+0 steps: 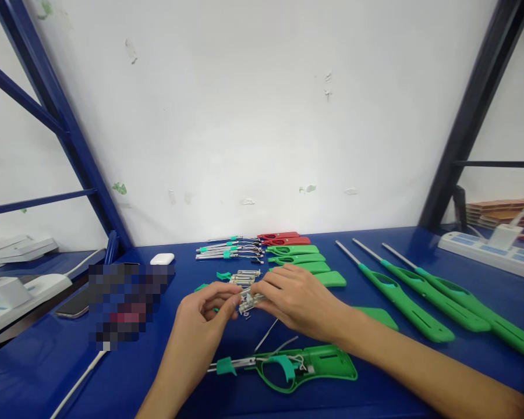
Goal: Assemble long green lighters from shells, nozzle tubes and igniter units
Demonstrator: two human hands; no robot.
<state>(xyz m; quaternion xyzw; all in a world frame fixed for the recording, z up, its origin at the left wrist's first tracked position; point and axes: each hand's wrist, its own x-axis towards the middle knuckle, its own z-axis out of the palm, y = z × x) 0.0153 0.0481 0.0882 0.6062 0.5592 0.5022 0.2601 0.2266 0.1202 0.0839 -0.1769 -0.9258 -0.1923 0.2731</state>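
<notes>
Between my hands is a clear plastic lighter fuel tank (250, 301). My right hand (294, 297) grips its right side, and the fingertips of my left hand (205, 314) close on its left end. Just behind are more clear fuel tanks (243, 278), partly hidden by my fingers. Below my hands lies an opened green lighter half-shell (327, 364). It holds a teal trigger (283, 368), white wires and a metal rod, with a teal clip (226, 366) around the rod.
Red shell halves (283, 240), green shell halves (299, 259) and metal rods (227, 251) lie at the back. Several whole green lighters (423, 314) are on the right. Power strips (498, 253) stand at both sides. A white earbud case (162, 259) and a phone (74, 304) lie left.
</notes>
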